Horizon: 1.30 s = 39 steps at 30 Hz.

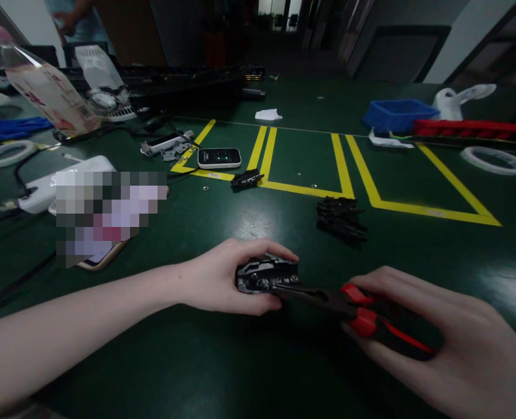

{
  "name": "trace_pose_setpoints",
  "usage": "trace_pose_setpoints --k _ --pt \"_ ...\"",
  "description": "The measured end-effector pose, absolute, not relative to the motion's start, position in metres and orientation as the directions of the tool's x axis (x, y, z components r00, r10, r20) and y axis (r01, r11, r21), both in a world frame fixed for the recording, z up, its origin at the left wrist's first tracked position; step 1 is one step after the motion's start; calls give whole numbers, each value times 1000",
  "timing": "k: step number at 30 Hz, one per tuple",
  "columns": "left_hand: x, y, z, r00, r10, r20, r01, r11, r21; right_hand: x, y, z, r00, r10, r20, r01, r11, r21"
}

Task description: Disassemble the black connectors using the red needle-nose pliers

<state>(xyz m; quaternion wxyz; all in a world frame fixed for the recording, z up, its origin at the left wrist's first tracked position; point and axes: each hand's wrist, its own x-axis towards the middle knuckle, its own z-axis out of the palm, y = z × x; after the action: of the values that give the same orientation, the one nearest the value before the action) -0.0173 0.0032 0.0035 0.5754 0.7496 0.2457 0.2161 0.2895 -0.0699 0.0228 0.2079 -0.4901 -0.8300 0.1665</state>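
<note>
My left hand (pixel 236 276) grips a black and grey mechanical part (pixel 258 273) between thumb and fingers, just above the green table. Small round metal pieces show on the part's near face. In my right hand (pixel 454 337) is a pair of long-nose pliers (pixel 319 297) with red and black handles. The plier tips touch the near side of the part, close to one of those metal pieces; whether they pinch it I cannot tell. Beyond my hands lie similar black parts (pixel 340 218), and another black part (pixel 246 179) rests farther left by the yellow tape.
Yellow tape (pixel 310 189) marks boxes on the green table (pixel 188 215). On the left are a phone (pixel 122 224), a white adapter (pixel 74 180), a bottle (pixel 48 87) and a small white-edged device (pixel 219 157). A blue bin (pixel 398 115) and tape roll (pixel 494 160) stand right. A person (pixel 81 23) is behind.
</note>
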Motion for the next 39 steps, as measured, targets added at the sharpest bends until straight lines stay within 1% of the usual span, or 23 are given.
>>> trace_pose_setpoints --k 2,6,10,17,23,28,32,36,39 --pt "-17 2 4 794 602 87 147 -328 933 289 -71 22 -424 883 203 739 467 -486" --pt "-16 -1 4 812 572 114 137 -377 916 288 -70 21 -436 882 178 754 466 -463" --pt "-15 -1 4 799 585 141 104 -364 926 287 -67 23 -420 889 182 745 453 -489" --pt "-17 2 7 820 566 86 145 -351 925 289 -69 21 -391 901 188 770 432 -470" --pt "-18 3 7 824 562 71 165 -358 919 289 -72 21 -383 910 157 758 407 -510" --pt "-17 4 7 837 542 80 153 -371 916 287 -73 23 -380 914 142 761 396 -513" --pt "-17 4 7 839 539 75 152 -365 918 285 -73 26 -346 933 99 789 346 -508" --pt "-16 3 7 836 542 85 151 -377 914 285 -72 27 -372 920 125 771 381 -511" --pt "-16 3 7 833 546 87 148 -372 916 284 -72 27 -348 933 95 782 344 -520"
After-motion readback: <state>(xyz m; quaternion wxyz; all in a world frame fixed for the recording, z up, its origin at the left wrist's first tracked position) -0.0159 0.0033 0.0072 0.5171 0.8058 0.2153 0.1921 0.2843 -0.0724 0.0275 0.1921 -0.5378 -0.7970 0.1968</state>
